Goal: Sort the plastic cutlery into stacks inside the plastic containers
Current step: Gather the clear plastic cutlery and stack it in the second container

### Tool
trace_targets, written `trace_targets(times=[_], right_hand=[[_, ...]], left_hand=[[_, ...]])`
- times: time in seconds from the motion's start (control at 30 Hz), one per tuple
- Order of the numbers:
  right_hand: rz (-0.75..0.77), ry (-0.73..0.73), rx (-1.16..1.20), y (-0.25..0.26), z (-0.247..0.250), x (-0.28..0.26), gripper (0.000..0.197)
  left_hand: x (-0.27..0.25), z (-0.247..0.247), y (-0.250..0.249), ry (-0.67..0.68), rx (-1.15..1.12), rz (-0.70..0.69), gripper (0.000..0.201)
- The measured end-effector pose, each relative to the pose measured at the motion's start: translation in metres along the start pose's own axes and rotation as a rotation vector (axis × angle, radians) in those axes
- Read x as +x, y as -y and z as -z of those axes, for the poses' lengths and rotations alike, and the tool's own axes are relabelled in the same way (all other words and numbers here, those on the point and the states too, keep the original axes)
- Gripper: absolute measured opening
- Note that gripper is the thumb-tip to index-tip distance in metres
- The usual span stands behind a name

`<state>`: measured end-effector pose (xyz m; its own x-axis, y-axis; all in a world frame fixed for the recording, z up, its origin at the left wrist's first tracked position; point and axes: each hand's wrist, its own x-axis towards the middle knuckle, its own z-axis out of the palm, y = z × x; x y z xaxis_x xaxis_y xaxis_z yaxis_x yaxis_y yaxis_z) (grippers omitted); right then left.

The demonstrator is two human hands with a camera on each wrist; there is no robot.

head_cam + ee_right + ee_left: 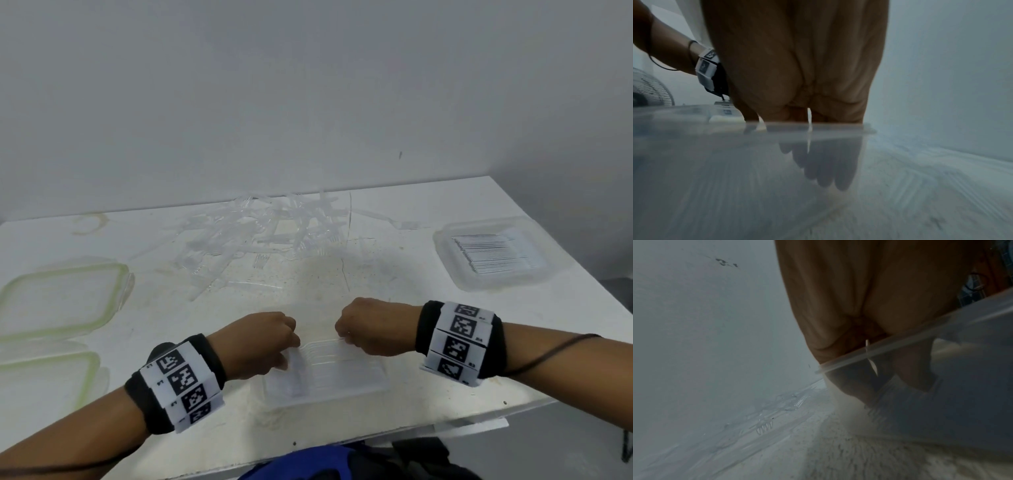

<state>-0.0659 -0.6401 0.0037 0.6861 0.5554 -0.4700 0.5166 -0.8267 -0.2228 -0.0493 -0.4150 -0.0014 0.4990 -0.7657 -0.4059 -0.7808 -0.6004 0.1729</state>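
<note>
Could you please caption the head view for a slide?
Both hands, left hand and right hand, lower clear cutlery into the near container; a loose pile waits behind.

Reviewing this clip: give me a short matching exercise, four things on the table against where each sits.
Things:
1. loose cutlery pile
2. container with stacked cutlery
3. green-rimmed lids
4. near container

Places:
A. table's left side
B. under both hands
C. far middle, by the wall
D. table's right side

Pairs: 1-C, 2-D, 3-A, 4-B
</note>
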Motion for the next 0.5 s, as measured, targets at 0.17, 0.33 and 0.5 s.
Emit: trace_targets(times=[0.17, 0.33, 0.5], right_hand=[[0.011, -0.126, 0.047, -0.004, -0.012, -0.005, 0.024], [0.021, -0.175, 0.129, 0.000, -0.013, -0.003, 0.025], [0.000, -0.210, 0.125, 0.002, -0.020, -0.004, 0.026]], left_hand=[[-0.002, -0.004, 0.004, -0.034, -0.091, -0.050, 0.031], [-0.004, -0.008, -0.001, -0.160, -0.162, -0.031, 0.030], [-0.008, -0.014, -0.004, -0.297, -0.186, -0.034, 0.014]])
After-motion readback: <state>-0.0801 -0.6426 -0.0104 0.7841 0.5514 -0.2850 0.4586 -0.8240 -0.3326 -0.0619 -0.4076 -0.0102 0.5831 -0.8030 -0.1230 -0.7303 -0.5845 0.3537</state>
